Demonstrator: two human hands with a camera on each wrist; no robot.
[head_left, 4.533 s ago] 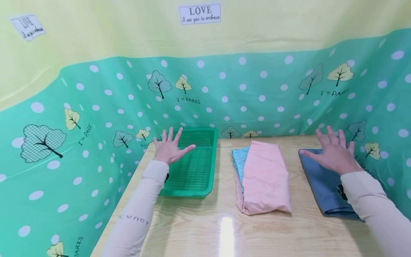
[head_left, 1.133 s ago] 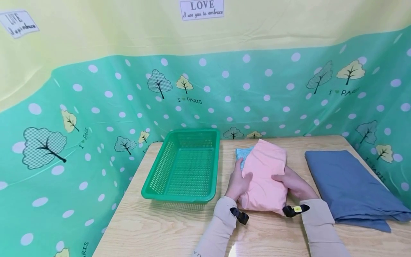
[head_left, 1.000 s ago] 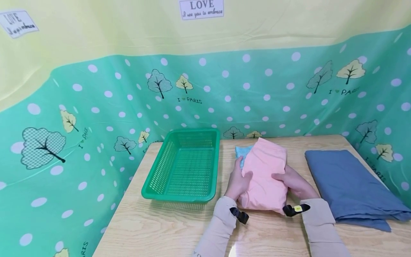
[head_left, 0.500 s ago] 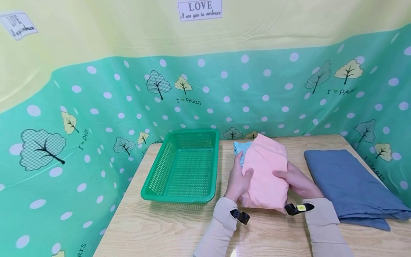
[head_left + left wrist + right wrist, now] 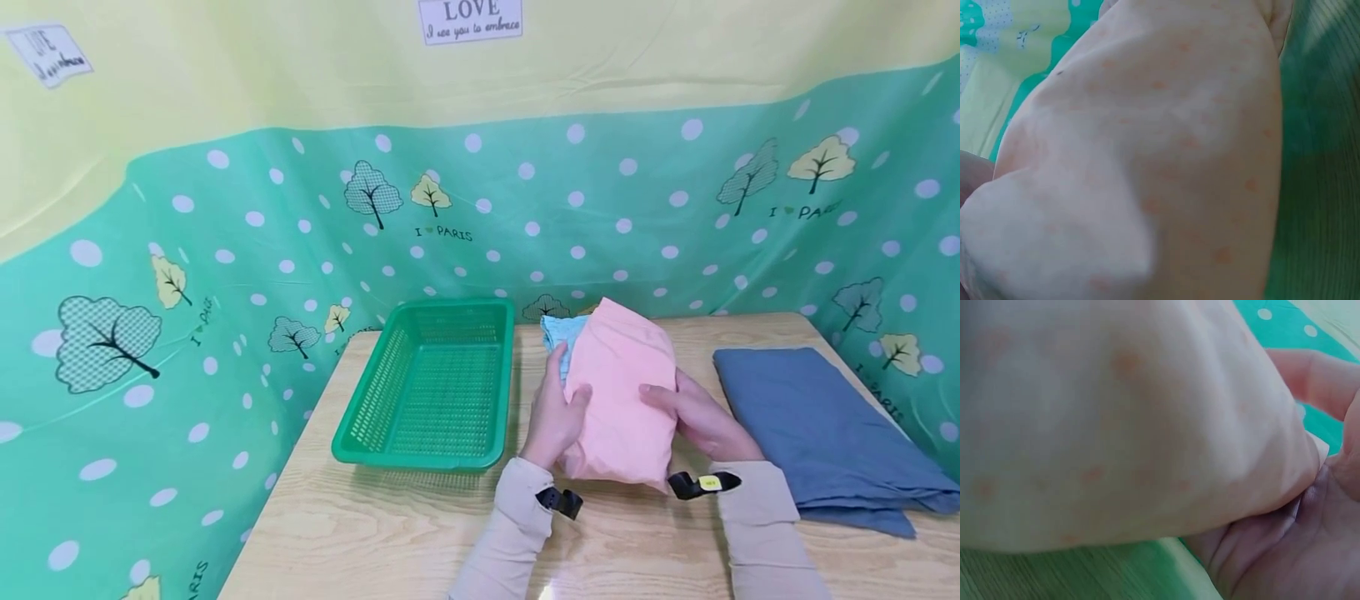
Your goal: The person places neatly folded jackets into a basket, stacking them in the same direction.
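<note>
pink cloth [image 5: 622, 408] tilted over desk [image 5: 330, 542] centre, toward back edge | left hand [image 5: 557, 418] + right hand [image 5: 699, 415] pinch opposite sides, probably so loose folds don't slip | green basket [image 5: 450, 400] near back-left corner, dark-blue cloth [image 5: 817, 425] along right edge, both untouched

Printed fabric [image 5: 495, 96] lines the back and both sides: pale yellow above, with a "LOVE" panel [image 5: 471, 20], green below, with white dots, trees and "PARIS" lettering. The wood-grain table [image 5: 322, 533] shows a bright reflection [image 5: 546, 593] low in the head view.
</note>
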